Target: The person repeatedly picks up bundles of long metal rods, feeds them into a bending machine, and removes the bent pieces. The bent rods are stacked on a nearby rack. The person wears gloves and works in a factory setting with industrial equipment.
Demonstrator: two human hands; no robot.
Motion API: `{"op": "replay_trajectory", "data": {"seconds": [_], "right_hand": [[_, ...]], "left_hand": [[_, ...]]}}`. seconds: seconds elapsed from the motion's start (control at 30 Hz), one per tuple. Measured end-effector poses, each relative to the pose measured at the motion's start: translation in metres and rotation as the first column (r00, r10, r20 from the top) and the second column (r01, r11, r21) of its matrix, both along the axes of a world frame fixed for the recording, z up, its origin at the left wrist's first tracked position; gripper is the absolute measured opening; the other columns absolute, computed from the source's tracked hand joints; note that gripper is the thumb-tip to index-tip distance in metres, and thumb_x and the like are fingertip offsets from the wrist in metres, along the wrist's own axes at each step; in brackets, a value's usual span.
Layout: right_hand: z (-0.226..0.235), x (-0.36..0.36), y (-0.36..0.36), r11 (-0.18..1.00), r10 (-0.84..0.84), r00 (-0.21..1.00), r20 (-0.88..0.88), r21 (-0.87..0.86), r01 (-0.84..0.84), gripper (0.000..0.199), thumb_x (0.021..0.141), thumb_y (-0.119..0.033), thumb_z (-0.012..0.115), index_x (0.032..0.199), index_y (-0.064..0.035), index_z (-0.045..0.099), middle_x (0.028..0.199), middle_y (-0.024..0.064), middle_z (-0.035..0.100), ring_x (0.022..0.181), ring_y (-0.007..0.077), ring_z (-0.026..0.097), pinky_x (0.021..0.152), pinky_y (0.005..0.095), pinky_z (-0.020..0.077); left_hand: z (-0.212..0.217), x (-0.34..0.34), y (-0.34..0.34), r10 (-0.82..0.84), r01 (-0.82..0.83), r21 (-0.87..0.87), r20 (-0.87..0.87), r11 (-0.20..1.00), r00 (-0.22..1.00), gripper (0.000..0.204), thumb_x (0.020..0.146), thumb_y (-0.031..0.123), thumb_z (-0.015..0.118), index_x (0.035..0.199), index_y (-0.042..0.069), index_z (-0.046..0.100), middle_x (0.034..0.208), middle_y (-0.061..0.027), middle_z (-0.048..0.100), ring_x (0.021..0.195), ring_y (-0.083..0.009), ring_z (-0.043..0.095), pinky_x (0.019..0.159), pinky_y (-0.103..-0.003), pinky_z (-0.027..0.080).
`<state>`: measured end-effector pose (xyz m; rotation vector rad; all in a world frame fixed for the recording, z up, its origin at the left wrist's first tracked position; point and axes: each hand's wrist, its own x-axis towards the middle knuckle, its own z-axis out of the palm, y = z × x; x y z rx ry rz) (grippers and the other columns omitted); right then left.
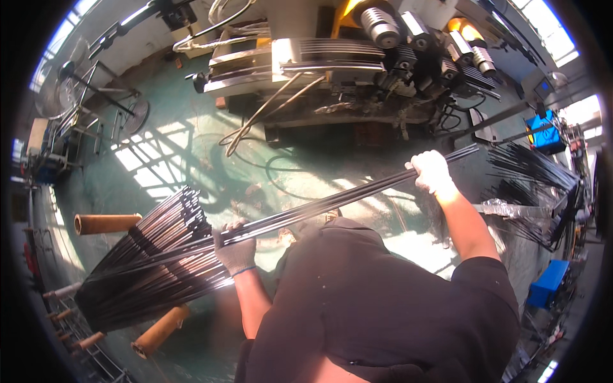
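Several long, thin dark rods (332, 200) stretch across in front of my body, slanting up to the right. My left hand (235, 249), in a grey work glove, is closed round them next to a big stack of similar rods (159, 249). Higher on the right, my right hand (429, 171), in a pale glove, grips the same rods near their far end. The left ends of the held rods run over the stack, and I cannot tell where they stop.
Brown cardboard tubes (107, 223) jut out around the stack's rack. Ahead stands a machine (319, 70) with rollers and metal rails. More dark rods (533, 169) lie on the right, with a blue bin (548, 283) below. A standing fan (64, 89) is far left.
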<state>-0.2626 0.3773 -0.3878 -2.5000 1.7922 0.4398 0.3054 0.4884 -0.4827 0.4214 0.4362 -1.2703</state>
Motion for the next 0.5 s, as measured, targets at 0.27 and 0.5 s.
{"op": "replay_trajectory", "data": {"seconds": [0.27, 0.5], "right_hand": [[0.015, -0.235, 0.006, 0.738, -0.557, 0.823, -0.111, -0.520, 0.429, 0.027, 0.101, -0.033, 0.066, 0.116, -0.0101, 0.065, 0.127, 0.0149, 0.066, 0.121, 0.0358, 0.062, 0.106, 0.0569, 0.0482], [-0.007, -0.180, -0.031, 0.121, -0.790, -0.011, 0.613, 0.172, 0.978, 0.069, 0.106, -0.011, 0.048, 0.170, -0.0146, 0.022, 0.142, 0.0277, 0.063, 0.127, 0.0424, 0.064, 0.114, 0.0455, 0.0496]], "left_hand": [[0.093, 0.003, -0.007, 0.055, -0.060, 0.017, 0.213, 0.998, 0.975, 0.017, 0.103, 0.018, 0.065, 0.099, 0.002, 0.063, 0.089, -0.0062, 0.062, 0.086, -0.0238, 0.060, 0.091, -0.043, 0.053], [0.153, -0.079, -0.062, -0.012, 0.053, -0.168, 0.234, 0.984, 0.972, 0.030, 0.111, 0.013, 0.057, 0.083, 0.009, 0.047, 0.080, -0.0009, 0.041, 0.077, -0.0182, 0.041, 0.077, -0.035, 0.044]]}}
